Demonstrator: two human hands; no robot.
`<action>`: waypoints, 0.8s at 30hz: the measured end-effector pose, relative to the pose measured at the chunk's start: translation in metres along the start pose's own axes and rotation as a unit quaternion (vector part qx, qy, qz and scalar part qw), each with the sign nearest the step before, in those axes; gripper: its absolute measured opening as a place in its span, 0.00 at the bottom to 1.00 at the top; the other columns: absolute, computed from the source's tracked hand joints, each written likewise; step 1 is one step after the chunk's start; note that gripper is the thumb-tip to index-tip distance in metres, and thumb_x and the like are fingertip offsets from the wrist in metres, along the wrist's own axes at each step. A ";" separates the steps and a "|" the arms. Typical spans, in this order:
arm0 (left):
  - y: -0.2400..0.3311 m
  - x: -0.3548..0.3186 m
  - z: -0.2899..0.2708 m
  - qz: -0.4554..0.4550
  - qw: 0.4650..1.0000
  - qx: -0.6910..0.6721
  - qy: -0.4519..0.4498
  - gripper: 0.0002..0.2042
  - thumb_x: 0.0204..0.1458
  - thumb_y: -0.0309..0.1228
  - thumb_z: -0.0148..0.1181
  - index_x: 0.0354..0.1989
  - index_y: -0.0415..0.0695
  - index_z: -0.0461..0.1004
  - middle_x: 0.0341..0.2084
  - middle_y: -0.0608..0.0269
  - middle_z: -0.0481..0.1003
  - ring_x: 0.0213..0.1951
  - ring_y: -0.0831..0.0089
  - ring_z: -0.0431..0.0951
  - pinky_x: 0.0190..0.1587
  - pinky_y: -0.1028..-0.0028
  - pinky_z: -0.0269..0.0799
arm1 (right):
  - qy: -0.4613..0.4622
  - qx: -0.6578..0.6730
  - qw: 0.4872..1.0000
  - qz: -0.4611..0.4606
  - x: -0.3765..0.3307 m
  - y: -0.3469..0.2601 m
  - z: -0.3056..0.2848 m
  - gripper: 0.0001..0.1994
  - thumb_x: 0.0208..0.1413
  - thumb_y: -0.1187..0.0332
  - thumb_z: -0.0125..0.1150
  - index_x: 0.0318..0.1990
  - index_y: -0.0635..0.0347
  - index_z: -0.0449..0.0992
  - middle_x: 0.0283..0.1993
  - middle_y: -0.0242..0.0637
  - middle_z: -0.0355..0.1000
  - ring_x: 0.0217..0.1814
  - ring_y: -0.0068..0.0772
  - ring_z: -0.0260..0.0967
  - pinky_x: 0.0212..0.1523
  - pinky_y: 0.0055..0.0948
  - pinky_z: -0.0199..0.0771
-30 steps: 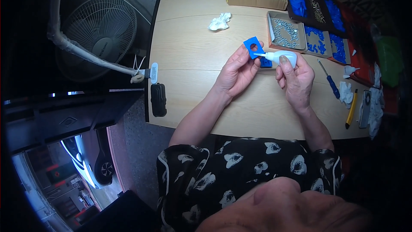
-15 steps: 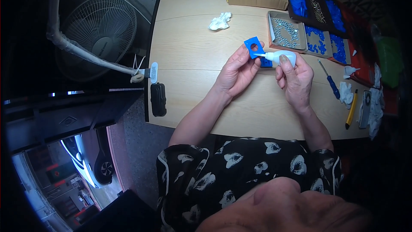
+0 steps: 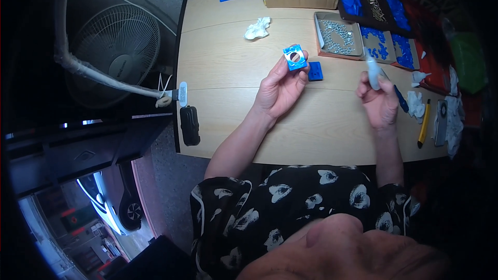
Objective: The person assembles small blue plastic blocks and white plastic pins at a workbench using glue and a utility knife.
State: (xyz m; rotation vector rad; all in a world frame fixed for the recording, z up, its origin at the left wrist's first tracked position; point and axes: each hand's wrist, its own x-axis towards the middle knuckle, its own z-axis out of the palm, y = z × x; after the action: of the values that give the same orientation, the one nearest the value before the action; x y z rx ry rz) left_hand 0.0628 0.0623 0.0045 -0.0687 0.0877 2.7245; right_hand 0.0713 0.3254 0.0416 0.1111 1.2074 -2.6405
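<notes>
Pinched between the fingers of my left hand (image 3: 279, 88) is a small blue square plate (image 3: 299, 65) with a round hole. Its face looks shiny in the light. My right hand (image 3: 383, 106) is closed around a white squeeze bottle (image 3: 374, 75), its thin nozzle pointing up and away from the plate. On the table just right of my left hand lies another flat blue piece (image 3: 315, 71). A blue-handled screwdriver (image 3: 401, 99) is partly hidden beside my right hand.
Along the back stand a carton of blue parts (image 3: 301, 0), an open box of small shiny metal pieces (image 3: 340, 36) and boxes of small blue parts (image 3: 376, 44). Crumpled tissue (image 3: 258, 29) lies left of them. A yellow cutter (image 3: 424, 124) and black case (image 3: 190, 126) flank the work area.
The squeeze bottle has moved right with my right hand, off the plate, and its nozzle has swung upward. My left hand has tilted the plate, whose face catches the light.
</notes>
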 end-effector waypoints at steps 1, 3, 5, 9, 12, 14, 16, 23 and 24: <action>-0.003 0.002 0.000 -0.011 1.000 -0.007 -0.002 0.22 0.62 0.29 0.54 0.63 0.38 0.60 0.58 0.47 0.66 0.54 0.59 0.72 0.55 0.68 0.75 | 0.009 -0.004 1.000 -0.006 -0.004 -0.009 -0.013 0.20 0.59 0.59 0.55 0.52 0.65 0.67 0.40 0.40 0.71 0.35 0.28 0.68 0.39 0.29 0.67; -0.009 0.006 0.001 -0.028 1.000 -0.006 0.005 0.23 0.61 0.29 0.55 0.63 0.37 0.60 0.58 0.47 0.66 0.54 0.57 0.72 0.55 0.67 0.75 | 0.047 -0.102 0.989 -0.094 -0.017 -0.030 -0.034 0.25 0.58 0.59 0.55 0.56 0.68 0.65 0.46 0.45 0.72 0.39 0.31 0.71 0.44 0.31 0.69; -0.006 0.003 -0.002 -0.023 1.000 -0.002 0.018 0.24 0.60 0.29 0.56 0.64 0.38 0.60 0.58 0.46 0.66 0.55 0.53 0.72 0.58 0.64 0.73 | 0.060 -0.133 0.983 -0.113 -0.021 -0.040 -0.051 0.28 0.58 0.59 0.53 0.60 0.71 0.63 0.50 0.49 0.72 0.42 0.35 0.72 0.49 0.34 0.71; 0.004 -0.005 -0.011 -0.023 0.999 0.020 0.012 0.23 0.60 0.28 0.55 0.63 0.39 0.61 0.59 0.45 0.66 0.58 0.49 0.70 0.60 0.61 0.72 | 0.106 -0.265 0.938 -0.197 -0.021 -0.055 -0.063 0.26 0.59 0.62 0.49 0.61 0.72 0.62 0.51 0.50 0.72 0.51 0.36 0.71 0.57 0.36 0.69; 0.004 -0.004 -0.010 -0.055 0.997 0.048 0.015 0.18 0.62 0.30 0.53 0.59 0.39 0.65 0.58 0.48 0.66 0.57 0.51 0.70 0.59 0.62 0.73 | 0.138 -0.310 0.915 -0.220 -0.018 -0.059 -0.085 0.24 0.60 0.65 0.50 0.60 0.72 0.63 0.52 0.50 0.72 0.53 0.36 0.70 0.59 0.36 0.67; 0.002 -0.004 -0.009 -0.061 0.995 0.077 0.034 0.14 0.64 0.33 0.52 0.53 0.39 0.69 0.57 0.51 0.66 0.56 0.54 0.71 0.58 0.64 0.74 | 0.179 -0.328 0.896 -0.239 -0.011 -0.056 -0.095 0.23 0.60 0.67 0.55 0.60 0.70 0.65 0.53 0.48 0.72 0.55 0.33 0.70 0.61 0.35 0.66; 0.002 -0.005 -0.010 -0.058 0.993 0.090 0.046 0.14 0.64 0.33 0.52 0.53 0.39 0.69 0.58 0.50 0.66 0.56 0.54 0.71 0.58 0.64 0.73 | 0.211 -0.353 0.882 -0.229 -0.004 -0.050 -0.098 0.21 0.59 0.67 0.58 0.58 0.67 0.68 0.49 0.43 0.74 0.52 0.30 0.71 0.58 0.32 0.67; -0.010 -0.001 -0.005 -0.073 0.991 0.107 0.041 0.27 0.60 0.29 0.57 0.65 0.37 0.57 0.57 0.49 0.67 0.55 0.56 0.73 0.57 0.67 0.76 | 0.236 -0.461 0.843 -0.145 0.023 -0.034 -0.139 0.18 0.57 0.74 0.62 0.56 0.65 0.73 0.41 0.33 0.75 0.40 0.18 0.72 0.42 0.19 0.72; -0.009 -0.002 -0.004 -0.063 0.990 0.115 0.044 0.27 0.60 0.29 0.57 0.65 0.37 0.57 0.57 0.49 0.67 0.55 0.56 0.73 0.57 0.67 0.76 | 0.223 -0.493 0.829 -0.143 0.028 -0.033 -0.142 0.16 0.58 0.75 0.61 0.53 0.65 0.73 0.40 0.33 0.75 0.40 0.19 0.72 0.42 0.20 0.73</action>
State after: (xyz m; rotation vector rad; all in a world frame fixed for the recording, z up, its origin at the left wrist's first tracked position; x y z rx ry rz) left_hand 0.0688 0.0694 0.0006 -0.1235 0.4070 2.5668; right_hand 0.0317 0.4481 -0.0320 0.3888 2.7576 -1.8631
